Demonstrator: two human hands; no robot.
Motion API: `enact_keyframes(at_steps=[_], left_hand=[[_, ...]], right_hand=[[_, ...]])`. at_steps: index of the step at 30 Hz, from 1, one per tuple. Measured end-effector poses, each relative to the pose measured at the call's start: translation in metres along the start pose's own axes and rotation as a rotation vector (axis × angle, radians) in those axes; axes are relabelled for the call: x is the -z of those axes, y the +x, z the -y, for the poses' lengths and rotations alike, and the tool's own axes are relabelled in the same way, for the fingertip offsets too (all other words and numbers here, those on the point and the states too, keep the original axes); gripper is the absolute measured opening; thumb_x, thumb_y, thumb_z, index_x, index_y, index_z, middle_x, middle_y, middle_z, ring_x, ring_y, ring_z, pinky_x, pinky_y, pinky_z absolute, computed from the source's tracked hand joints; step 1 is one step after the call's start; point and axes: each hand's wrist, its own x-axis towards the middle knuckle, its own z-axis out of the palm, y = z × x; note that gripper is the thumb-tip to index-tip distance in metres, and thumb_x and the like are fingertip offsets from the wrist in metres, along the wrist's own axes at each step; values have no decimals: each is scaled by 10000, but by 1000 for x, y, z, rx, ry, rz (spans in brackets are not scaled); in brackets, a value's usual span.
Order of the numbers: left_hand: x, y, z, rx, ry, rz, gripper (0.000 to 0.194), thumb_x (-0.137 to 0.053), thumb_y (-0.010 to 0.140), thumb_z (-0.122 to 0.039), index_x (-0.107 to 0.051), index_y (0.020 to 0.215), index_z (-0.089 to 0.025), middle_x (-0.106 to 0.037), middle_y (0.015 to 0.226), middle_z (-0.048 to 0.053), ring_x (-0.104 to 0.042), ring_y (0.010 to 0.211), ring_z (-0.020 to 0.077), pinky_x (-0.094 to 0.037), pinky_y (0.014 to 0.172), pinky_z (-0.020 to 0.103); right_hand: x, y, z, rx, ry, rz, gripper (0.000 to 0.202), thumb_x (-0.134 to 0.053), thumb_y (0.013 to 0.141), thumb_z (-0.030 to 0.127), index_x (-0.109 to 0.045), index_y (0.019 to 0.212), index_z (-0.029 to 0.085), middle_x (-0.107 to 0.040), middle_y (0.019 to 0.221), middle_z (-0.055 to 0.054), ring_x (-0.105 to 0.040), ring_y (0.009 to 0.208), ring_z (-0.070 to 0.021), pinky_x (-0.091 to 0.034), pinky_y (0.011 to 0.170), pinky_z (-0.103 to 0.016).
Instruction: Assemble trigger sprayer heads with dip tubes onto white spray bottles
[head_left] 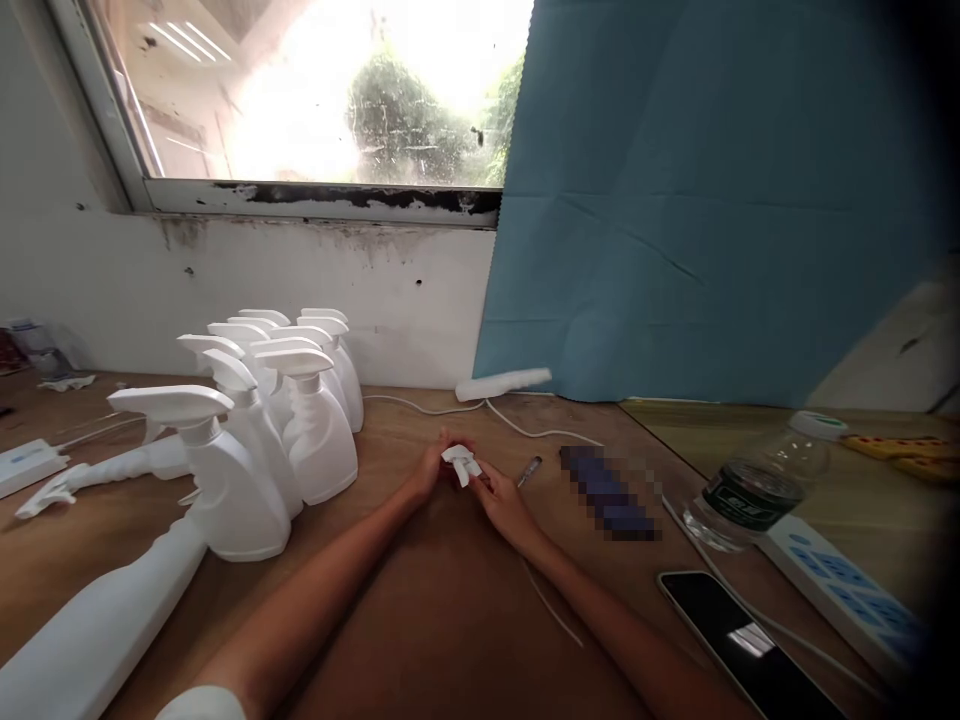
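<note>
The piece (460, 464) between the left hand (442, 465) and right hand (504, 505) is white; left of them, the spray bottles (241, 500) are plain white. Beyond and rightward, the cloth (660, 220) is teal-blue. Right of the hands, the power strip (840, 580) is white with blue patches.

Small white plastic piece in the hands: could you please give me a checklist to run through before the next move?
1. Small white plastic piece held by left hand and right hand: ok.
2. Piece undamaged: cannot tell, too small.
3. All white plastic spray bottles upright: not ok, some lie down.
4. Clear plastic water bottle capped: ok.
5. Black-screened phone apart from both hands: ok.
</note>
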Motion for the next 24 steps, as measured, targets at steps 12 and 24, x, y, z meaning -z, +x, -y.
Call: enact_keyframes(at_steps=[12, 24], left_hand=[[3, -33, -17, 7, 328, -10, 502, -731, 718, -484, -678, 1082, -143, -645, 712, 17, -485, 478, 84, -375, 475, 213], [8, -29, -17, -3, -107, -237, 591, -837, 554, -257, -516, 1045, -180, -671, 897, 47, -658, 730, 186, -510, 660, 293]], right_hand=[[7, -9, 2, 130, -471, 68, 298, -505, 893, 402, -688, 1050, 228, -633, 640, -8, -528, 552, -182, -360, 553, -270], [59, 3, -4, 19, -763, -266, 425, -439, 895, 438, -619, 1150, 151, -634, 729, -61, -594, 675, -229, -433, 662, -325]])
